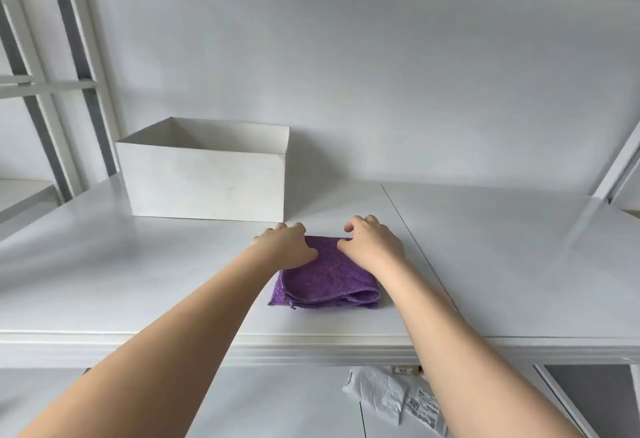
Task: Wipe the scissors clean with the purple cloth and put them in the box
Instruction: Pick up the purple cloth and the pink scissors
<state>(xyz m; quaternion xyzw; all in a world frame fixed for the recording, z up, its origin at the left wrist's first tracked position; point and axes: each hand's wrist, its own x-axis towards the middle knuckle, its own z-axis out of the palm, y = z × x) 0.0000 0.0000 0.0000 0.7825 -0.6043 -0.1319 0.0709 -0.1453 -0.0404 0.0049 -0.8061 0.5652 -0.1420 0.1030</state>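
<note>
Nearest, below the shelf's front edge, I see a crumpled white packet (388, 394) with a printed label lying on a lower surface, partly behind my right forearm. Both bare forearms reach up and forward from the bottom corners onto the white shelf (485, 264).

On the shelf, a short way in from its front edge, lies the purple cloth (325, 285), folded into a rough square with its layered edges toward me. My left hand (285, 245) rests palm down on the cloth's far left corner, fingers curled over that corner, thumb pressed on the fabric. My right hand (372, 243) sits on the far right corner, fingers bent and knuckles raised, thumb tip touching the cloth. Whether either hand pinches the fabric or only presses on it, I cannot tell. The two hands are near each other, with a strip of cloth showing between them.

Beyond the left hand, farther back and to the left, stands the open white box (207, 181), near the back wall. I cannot see the scissors; the box's inside is hidden from this angle.
</note>
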